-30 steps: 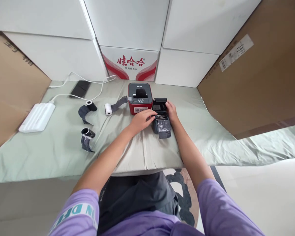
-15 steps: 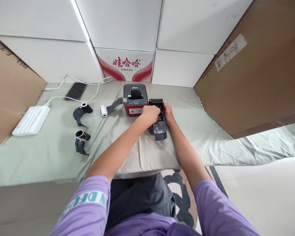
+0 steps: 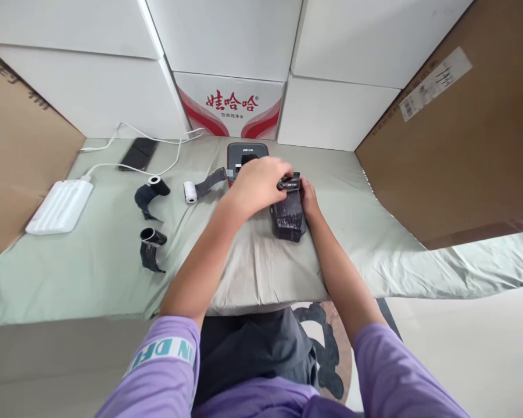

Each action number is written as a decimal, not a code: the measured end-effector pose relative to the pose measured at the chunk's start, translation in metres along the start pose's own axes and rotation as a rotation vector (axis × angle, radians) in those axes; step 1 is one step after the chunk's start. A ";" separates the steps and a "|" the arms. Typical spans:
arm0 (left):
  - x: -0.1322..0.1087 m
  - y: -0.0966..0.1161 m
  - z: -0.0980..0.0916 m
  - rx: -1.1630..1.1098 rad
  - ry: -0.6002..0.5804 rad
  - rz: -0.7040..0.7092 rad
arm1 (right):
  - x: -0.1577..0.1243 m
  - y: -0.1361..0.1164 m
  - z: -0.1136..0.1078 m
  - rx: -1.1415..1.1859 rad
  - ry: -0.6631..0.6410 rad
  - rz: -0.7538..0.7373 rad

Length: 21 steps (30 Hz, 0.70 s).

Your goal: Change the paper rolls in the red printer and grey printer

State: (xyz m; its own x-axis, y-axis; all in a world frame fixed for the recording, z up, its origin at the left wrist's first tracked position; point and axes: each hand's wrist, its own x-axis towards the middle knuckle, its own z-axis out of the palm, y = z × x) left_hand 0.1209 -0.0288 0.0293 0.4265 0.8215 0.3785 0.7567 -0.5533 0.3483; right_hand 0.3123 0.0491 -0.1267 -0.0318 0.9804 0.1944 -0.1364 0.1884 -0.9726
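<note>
My left hand (image 3: 261, 181) pinches a glossy black roll (image 3: 289, 184) at the top of a small black device (image 3: 289, 232). A wide strip of dark film (image 3: 288, 204) hangs from the roll and covers much of the device. My right hand (image 3: 310, 200) is wrapped against the device's right side, with its fingertips partly hidden. Just behind my left hand stands a red and black printer (image 3: 247, 150), half covered by the hand. A white roll (image 3: 190, 192) with a dark strip (image 3: 211, 182) lies to its left, the strip reaching the printer.
On the left lie a black ribbon roll (image 3: 159, 185), another black roll (image 3: 154, 236), a dark phone (image 3: 138, 153) and a white power bank (image 3: 60, 207) with a white cable (image 3: 126, 165). White boxes (image 3: 220, 40) wall the back; cardboard boxes (image 3: 457, 151) flank the cloth-covered table (image 3: 226, 273).
My left hand has drawn the black roll up to the device's top edge, and its inside is now covered by film. My right hand stays at the side. The view has shifted slightly.
</note>
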 end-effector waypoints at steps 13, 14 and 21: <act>-0.145 -0.071 -0.084 -0.294 0.781 -0.444 | 0.000 0.003 0.000 0.049 -0.001 -0.032; -0.166 -0.087 -0.078 -0.357 0.834 -0.518 | 0.000 0.003 0.000 0.049 0.000 -0.034; -0.299 -0.178 -0.057 -0.090 0.873 -0.971 | 0.004 0.009 -0.004 0.034 -0.012 -0.035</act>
State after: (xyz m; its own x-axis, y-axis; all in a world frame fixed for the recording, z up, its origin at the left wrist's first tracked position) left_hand -0.1700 -0.1837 -0.0967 -0.7565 0.5471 0.3583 0.5220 0.1751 0.8348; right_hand 0.3145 0.0551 -0.1350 -0.0379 0.9725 0.2299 -0.1715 0.2203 -0.9602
